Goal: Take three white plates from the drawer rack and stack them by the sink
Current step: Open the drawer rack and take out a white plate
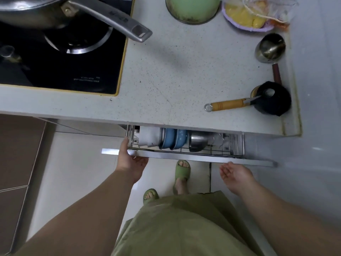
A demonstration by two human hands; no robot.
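Note:
The drawer rack [184, 151] under the counter stands partly pulled out. White plates [148, 136] stand on edge at its left end, beside blue bowls [174, 138] and a steel bowl [198, 140]. My left hand [129, 159] grips the drawer's metal front bar [184, 157] near its left end, thumb over the top by the wire frame. My right hand [235, 173] hovers palm up just below the bar's right part, fingers relaxed, holding nothing. No sink is in view.
On the speckled counter [175, 71] are a black hob [60, 58] with a pan whose handle [110, 17] juts right, a green bowl [192, 9], a food bag [256, 13], a steel ladle [270, 48] and a wooden-handled utensil [228, 104] in a black holder. My slippered feet stand on white floor tiles.

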